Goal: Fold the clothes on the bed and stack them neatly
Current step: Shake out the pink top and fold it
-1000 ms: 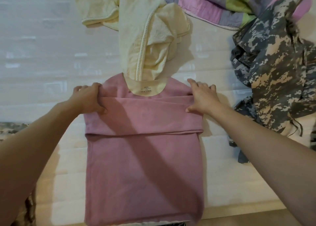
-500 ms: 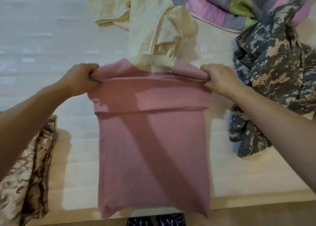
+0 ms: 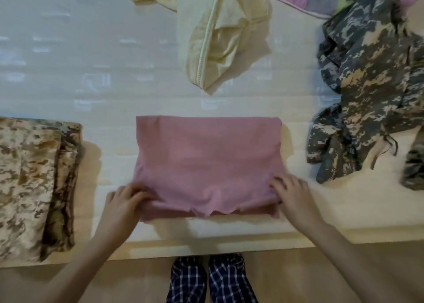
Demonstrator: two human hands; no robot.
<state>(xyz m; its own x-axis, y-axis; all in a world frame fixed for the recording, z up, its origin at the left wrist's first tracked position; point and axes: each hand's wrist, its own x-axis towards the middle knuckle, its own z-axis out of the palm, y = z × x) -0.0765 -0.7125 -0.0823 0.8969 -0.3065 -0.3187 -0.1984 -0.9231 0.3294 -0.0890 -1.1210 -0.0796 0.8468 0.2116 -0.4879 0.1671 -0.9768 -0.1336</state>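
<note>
The pink shirt (image 3: 208, 160) is lying folded by the near edge of the bed (image 3: 68, 85). The left hand (image 3: 127, 201) is gripping its near-left corner, fingers curled. The right hand (image 3: 292, 193) is resting spread fingers on the near-right corner; whether they are pinching, I cannot tell. Squaring the uneven hems before letting go is looking wise.

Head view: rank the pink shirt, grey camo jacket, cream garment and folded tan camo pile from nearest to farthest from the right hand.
1. pink shirt: the right hand is on its near right corner.
2. grey camo jacket: just right of the hand.
3. cream garment: far side of the bed, centre.
4. folded tan camo pile: far left.
</note>
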